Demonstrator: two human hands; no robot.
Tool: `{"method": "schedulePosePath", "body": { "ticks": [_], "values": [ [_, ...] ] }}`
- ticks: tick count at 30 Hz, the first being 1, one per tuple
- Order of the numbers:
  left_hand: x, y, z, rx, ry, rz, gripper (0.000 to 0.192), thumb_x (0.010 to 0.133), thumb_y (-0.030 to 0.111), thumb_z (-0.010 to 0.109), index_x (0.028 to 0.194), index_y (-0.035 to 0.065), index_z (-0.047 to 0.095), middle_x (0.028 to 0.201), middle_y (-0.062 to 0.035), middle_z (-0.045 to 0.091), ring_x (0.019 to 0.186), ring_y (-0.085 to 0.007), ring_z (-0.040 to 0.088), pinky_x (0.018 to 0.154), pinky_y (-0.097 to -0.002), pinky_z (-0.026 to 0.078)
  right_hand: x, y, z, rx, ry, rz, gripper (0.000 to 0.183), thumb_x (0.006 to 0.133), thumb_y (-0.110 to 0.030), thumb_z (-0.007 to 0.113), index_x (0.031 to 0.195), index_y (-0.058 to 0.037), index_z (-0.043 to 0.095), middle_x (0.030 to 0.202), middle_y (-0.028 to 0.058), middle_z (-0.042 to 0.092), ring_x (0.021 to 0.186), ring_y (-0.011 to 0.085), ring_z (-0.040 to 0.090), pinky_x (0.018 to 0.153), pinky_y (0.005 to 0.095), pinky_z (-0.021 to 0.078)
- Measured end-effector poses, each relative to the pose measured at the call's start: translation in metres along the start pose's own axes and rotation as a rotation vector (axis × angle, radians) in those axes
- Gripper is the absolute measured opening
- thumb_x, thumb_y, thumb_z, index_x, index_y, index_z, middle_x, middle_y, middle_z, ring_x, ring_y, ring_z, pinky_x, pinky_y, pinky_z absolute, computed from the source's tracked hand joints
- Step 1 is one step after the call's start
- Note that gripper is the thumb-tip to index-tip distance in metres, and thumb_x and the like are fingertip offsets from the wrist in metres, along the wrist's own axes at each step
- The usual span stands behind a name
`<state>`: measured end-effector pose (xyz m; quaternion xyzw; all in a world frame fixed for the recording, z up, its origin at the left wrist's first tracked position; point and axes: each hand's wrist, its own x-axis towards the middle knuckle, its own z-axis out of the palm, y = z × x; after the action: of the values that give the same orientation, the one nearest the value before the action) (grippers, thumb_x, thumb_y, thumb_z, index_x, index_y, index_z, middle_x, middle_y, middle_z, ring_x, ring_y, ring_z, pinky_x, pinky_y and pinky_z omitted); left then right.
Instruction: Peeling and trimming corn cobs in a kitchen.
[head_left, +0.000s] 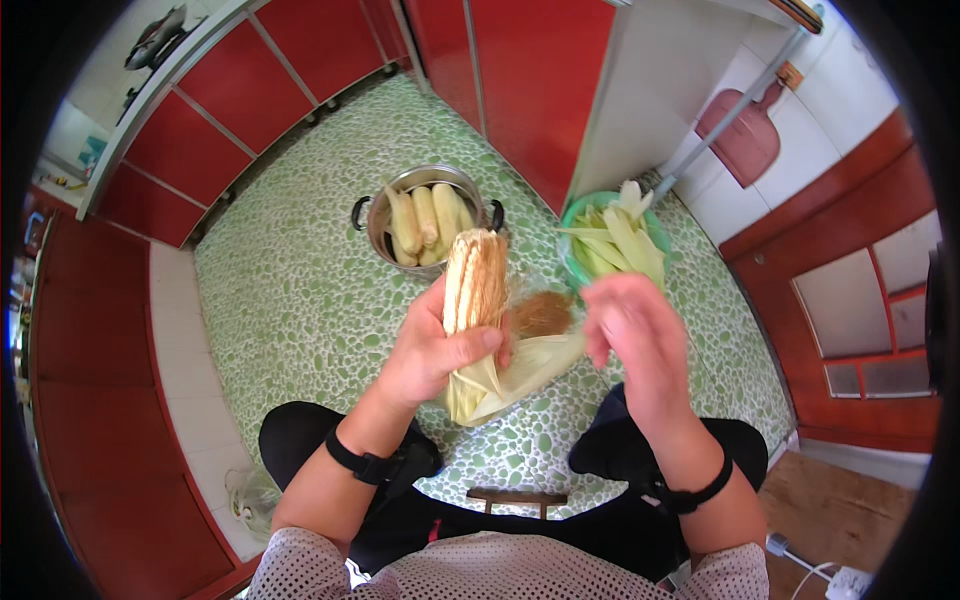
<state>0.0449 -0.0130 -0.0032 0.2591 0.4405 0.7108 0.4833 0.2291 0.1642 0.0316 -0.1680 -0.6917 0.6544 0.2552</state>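
My left hand (424, 356) grips an ear of corn (475, 285) around its lower part, with the bare top pointing away from me. Strands of silk cling to the kernels. Peeled-back pale husk (525, 367) hangs from the base and spreads to the right. Beside that husk's tip is my right hand (637, 330), blurred by motion, fingers curled; whether it pinches anything cannot be made out. Brown corn silk (544, 313) lies in a heap on the floor behind the husk. Farther off, a metal pot (373, 236) with black handles contains several peeled ears (425, 214).
A green basin (660, 232) full of husks (619, 232) stands right of the pot. Red cabinets (536, 82) line the far side. A pole (739, 105) leans near a hanging pink dustpan (739, 139). A clear plastic bag (253, 499) lies lower left, a power strip (847, 581) lower right.
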Motion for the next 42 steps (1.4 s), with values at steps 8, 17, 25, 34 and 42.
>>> {"method": "schedulePosePath", "body": {
  "ticks": [8, 17, 25, 34, 42],
  "values": [
    [-0.001, -0.021, 0.03, 0.185, 0.092, 0.041, 0.059, 0.089, 0.008, 0.081, 0.141, -0.0002, 0.055, 0.129, -0.0096, 0.068, 0.115, -0.0159, 0.066, 0.1, -0.0335, 0.055, 0.008, 0.027, 0.039, 0.276, -0.253, 0.229, 0.055, 0.095, -0.027, 0.081, 0.134, 0.0065, 0.061, 0.111, 0.0098, 0.072, 0.097, 0.0136, 0.068, 0.085, 0.0293, 0.0554],
    [-0.007, -0.023, 0.038, 0.906, 0.203, 0.055, 0.057, 0.084, 0.021, 0.084, 0.128, 0.0019, 0.053, 0.107, -0.0213, 0.072, 0.099, -0.0357, 0.074, 0.085, -0.0435, 0.058, 0.006, 0.033, 0.047, 0.264, -0.062, 0.29, 0.039, 0.094, -0.023, 0.083, 0.119, 0.0049, 0.072, 0.103, 0.0065, 0.076, 0.092, 0.0101, 0.068, 0.083, 0.0285, 0.0565],
    [-0.006, -0.021, 0.029, 0.757, 0.073, 0.125, 0.057, 0.089, 0.028, 0.083, 0.129, 0.0011, 0.053, 0.102, -0.0154, 0.071, 0.094, -0.0258, 0.072, 0.084, -0.039, 0.057, 0.001, 0.03, 0.038, 0.205, -0.07, 0.297, 0.033, 0.105, -0.026, 0.069, 0.116, 0.0039, 0.074, 0.092, 0.0039, 0.073, 0.081, 0.0089, 0.066, 0.069, 0.0266, 0.054],
    [-0.003, -0.027, 0.037, 0.415, 0.192, 0.057, 0.035, 0.103, 0.024, 0.07, 0.123, -0.0029, 0.06, 0.103, -0.0071, 0.07, 0.092, -0.0129, 0.065, 0.082, -0.031, 0.055, -0.002, 0.036, 0.046, 0.37, -0.03, 0.309, 0.031, 0.109, -0.022, 0.061, 0.119, 0.0041, 0.073, 0.092, 0.0018, 0.069, 0.079, 0.004, 0.06, 0.063, 0.0215, 0.0489],
    [-0.001, -0.023, 0.045, 0.498, 0.224, -0.051, 0.047, 0.091, 0.016, 0.082, 0.131, 0.0001, 0.063, 0.111, -0.0054, 0.072, 0.097, -0.0105, 0.067, 0.086, -0.0292, 0.057, -0.003, 0.05, 0.049, 0.402, 0.045, 0.327, 0.039, 0.108, -0.028, 0.064, 0.125, 0.0066, 0.071, 0.089, 0.0017, 0.069, 0.07, 0.003, 0.056, 0.058, 0.0216, 0.0449]
  ]
}}
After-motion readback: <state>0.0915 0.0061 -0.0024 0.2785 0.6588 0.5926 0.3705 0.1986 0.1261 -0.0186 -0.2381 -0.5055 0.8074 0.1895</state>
